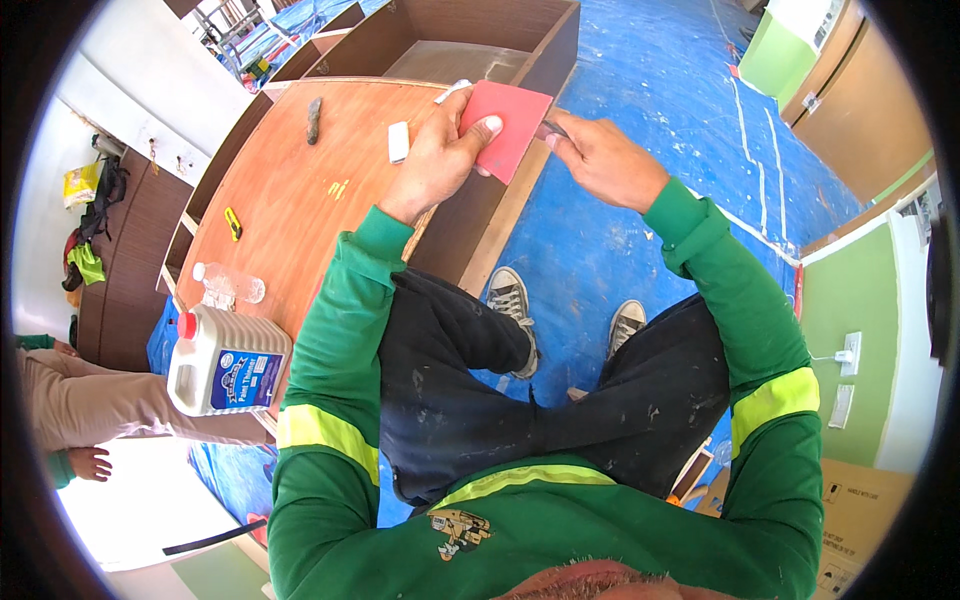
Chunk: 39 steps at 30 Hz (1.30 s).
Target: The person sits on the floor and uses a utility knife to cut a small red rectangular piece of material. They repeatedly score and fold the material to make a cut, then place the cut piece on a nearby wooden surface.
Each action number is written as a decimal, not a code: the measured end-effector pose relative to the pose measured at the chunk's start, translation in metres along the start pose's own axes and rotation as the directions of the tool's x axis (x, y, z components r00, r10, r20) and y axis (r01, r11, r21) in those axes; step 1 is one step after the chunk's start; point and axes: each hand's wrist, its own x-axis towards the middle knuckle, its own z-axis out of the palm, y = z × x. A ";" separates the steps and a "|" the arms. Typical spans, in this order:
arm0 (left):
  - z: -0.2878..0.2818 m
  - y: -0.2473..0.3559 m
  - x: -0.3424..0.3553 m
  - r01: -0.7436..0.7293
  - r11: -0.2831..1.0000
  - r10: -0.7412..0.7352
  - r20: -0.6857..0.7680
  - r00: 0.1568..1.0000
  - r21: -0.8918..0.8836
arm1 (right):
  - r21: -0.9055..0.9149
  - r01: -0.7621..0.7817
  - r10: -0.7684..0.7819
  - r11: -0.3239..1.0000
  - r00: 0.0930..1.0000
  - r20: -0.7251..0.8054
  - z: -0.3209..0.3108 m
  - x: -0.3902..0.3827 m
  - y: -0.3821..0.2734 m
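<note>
My left hand (436,158) is closed on a flat red square sheet (512,122), thumb on its face; I cannot make out its material. Beyond the sheet's right edge, my right hand (608,168) grips a small dark tool (553,130). The tool's tip is at or behind that edge, so its kind and whether it touches are unclear. Both hands are over the near right side of an orange-brown wooden panel (290,165). On the panel beside my left wrist lies a small white block (398,142). Another white piece (453,91) shows past my left knuckles.
A dark slim tool (314,121), yellow utility knife (233,223) and clear plastic bottle (235,283) lie on the panel. A red-capped jug (232,350) stands at its near left. Another person's hand (90,463) shows at left. Blue sheeting (650,80) covers the floor.
</note>
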 end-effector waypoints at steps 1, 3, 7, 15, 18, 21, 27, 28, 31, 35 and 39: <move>0.000 0.000 0.000 -0.003 1.000 0.003 0.005 1.000 0.003 | 0.005 -0.028 0.028 1.000 0.999 0.020 -0.001 -0.001 -0.004; 0.000 -0.002 0.001 -0.014 1.000 0.014 0.001 1.000 -0.007 | 0.001 -0.063 0.063 0.998 0.997 0.046 -0.004 -0.001 -0.011; 0.002 -0.003 0.001 -0.023 0.997 0.023 -0.009 1.000 -0.071 | -0.023 -0.061 0.061 0.998 0.997 0.037 -0.004 -0.001 -0.010; 0.007 0.013 -0.004 0.006 1.000 -0.006 0.038 0.999 -0.020 | -0.023 -0.009 0.010 1.000 1.000 0.020 0.002 0.000 -0.006; 0.002 0.005 -0.002 -0.011 0.998 0.009 -0.038 0.999 -0.062 | -0.035 -0.068 0.070 0.997 0.997 0.045 -0.003 0.000 -0.011; -0.003 0.001 0.000 0.010 0.999 -0.011 -0.026 1.000 -0.047 | -0.024 -0.039 0.040 0.999 0.999 0.024 -0.002 -0.001 -0.011; 0.008 0.008 -0.007 -0.090 0.994 0.092 0.035 0.995 -0.063 | -0.037 0.099 -0.100 0.994 0.994 -0.042 0.008 0.000 0.000; 0.013 0.007 -0.007 -0.151 0.988 0.153 0.041 0.987 -0.036 | -0.043 0.121 -0.123 0.992 0.992 -0.038 0.011 0.001 0.007; 0.016 0.009 -0.010 -0.081 0.995 0.084 0.065 0.994 -0.056 | -0.011 0.062 -0.062 0.998 0.998 -0.004 0.013 0.004 0.007; -0.002 0.003 -0.004 0.008 1.000 -0.008 0.012 1.000 -0.026 | -0.004 0.013 -0.013 1.000 0.999 -0.034 0.007 0.005 0.005; -0.005 -0.004 -0.003 0.005 1.000 -0.005 -0.030 1.000 0.006 | 0.041 0.005 -0.005 0.999 1.000 0.001 0.001 0.006 -0.005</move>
